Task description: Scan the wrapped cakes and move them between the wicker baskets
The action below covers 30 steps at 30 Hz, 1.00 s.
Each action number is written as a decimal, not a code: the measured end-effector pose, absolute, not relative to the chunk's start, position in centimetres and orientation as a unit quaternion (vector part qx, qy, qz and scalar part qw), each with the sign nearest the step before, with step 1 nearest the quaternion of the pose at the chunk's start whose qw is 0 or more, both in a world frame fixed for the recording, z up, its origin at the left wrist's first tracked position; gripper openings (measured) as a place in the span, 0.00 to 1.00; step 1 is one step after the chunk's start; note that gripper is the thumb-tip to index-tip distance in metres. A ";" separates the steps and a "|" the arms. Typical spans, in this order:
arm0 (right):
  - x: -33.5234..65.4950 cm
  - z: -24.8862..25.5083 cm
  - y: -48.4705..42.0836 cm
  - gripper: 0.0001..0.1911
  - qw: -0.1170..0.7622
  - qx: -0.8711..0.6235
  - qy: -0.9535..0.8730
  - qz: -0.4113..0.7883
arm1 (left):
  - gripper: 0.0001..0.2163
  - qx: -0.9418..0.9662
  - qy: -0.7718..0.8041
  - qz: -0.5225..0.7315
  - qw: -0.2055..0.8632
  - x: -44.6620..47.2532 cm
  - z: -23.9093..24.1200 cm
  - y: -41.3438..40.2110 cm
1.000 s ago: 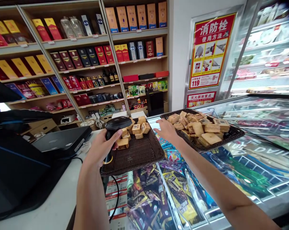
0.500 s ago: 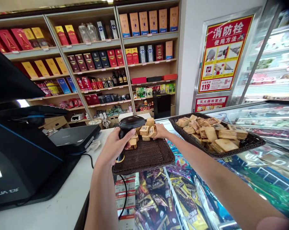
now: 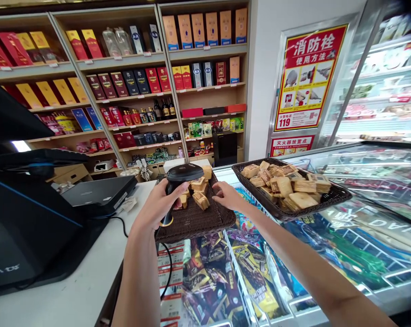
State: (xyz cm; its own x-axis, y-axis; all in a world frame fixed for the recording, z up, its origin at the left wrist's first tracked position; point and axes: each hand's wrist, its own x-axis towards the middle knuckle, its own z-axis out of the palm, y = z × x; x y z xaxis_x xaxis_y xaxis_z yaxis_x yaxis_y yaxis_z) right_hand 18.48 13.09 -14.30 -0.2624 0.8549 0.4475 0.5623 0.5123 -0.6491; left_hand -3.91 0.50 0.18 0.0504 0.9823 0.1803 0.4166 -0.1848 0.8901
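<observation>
My left hand is wrapped round the handle of a black handheld barcode scanner. The scanner's head hangs over a dark brown woven basket and hides part of what lies there. Just right of it, my right hand is over the basket's right side, fingers slightly bent and apart, holding nothing. Small wrapped biscuit packs are grouped toward the back of this basket. One pack lies tilted a little left of my right fingertips, not touching them.
A second woven basket, heaped with larger biscuit packs, sits on the glass-topped freezer at right. Bagged ice creams show beneath the glass. To the left are a white counter, a black checkout machine and a scanner cable.
My right hand has drawn back from the biscuit packs and opened. One pack it was touching now lies nearer the basket's middle. The view has shifted slightly; my left hand still grips the scanner.
</observation>
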 end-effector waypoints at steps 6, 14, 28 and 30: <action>13.5 -13.9 13.8 0.16 0.232 -0.536 -0.798 0.144 | 0.23 0.633 0.555 0.424 0.334 -4.4 0.0 0.6; 13.4 -15.3 13.8 0.37 0.198 -0.382 -0.882 0.192 | 0.22 0.626 0.543 0.447 0.335 -5.2 0.1 0.4; 14.0 -14.0 12.2 0.30 0.311 -0.424 -0.842 0.118 | 0.22 0.627 0.529 0.457 0.345 -4.9 -0.1 0.6; 15.0 -14.1 11.2 0.25 0.409 -0.442 -0.797 0.045 | 0.23 0.626 0.534 0.453 0.343 -4.9 -0.2 0.7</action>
State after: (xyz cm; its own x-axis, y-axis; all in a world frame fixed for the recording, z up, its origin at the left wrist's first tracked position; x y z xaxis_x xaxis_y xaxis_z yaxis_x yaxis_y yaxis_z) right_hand 15.04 11.18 -14.05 -0.2745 0.7406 0.6133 0.6675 0.6059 -0.4329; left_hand -4.85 0.70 -0.19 0.0187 0.9796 0.2003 0.3580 -0.1936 0.9134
